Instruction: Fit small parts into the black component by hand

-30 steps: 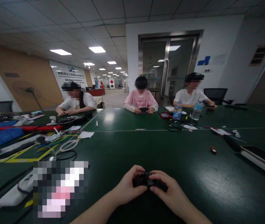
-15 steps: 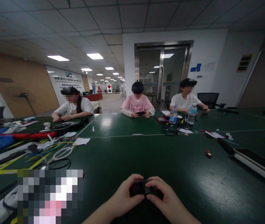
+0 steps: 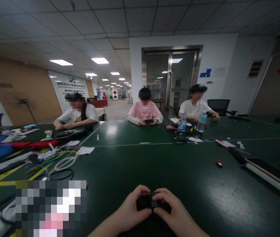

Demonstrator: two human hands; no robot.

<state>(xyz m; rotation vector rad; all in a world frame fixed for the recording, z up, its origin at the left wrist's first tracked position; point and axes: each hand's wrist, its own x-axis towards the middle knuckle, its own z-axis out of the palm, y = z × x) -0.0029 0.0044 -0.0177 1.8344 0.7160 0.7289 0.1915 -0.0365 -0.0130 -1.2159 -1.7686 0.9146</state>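
Both of my hands meet at the bottom middle of the head view, low over the dark green table [image 3: 135,164]. My left hand [image 3: 130,210] curls its fingers and thumb round the left side of a small black object [image 3: 147,201]. My right hand [image 3: 173,212] pinches the same small black object from the right, with its fingertips on top. The object is mostly hidden by my fingers and I cannot make out what it is.
Three people sit at the far side; the middle one holds a phone [image 3: 148,121]. Two water bottles [image 3: 182,122] stand at the back right. Coloured wires and a white cable coil [image 3: 63,162] lie at the left. A small red part [image 3: 219,163] and a long flat device [image 3: 270,172] lie at the right.
The camera has tilted up a little, so my hands sit lower in the picture. Their grip on the black object looks the same.
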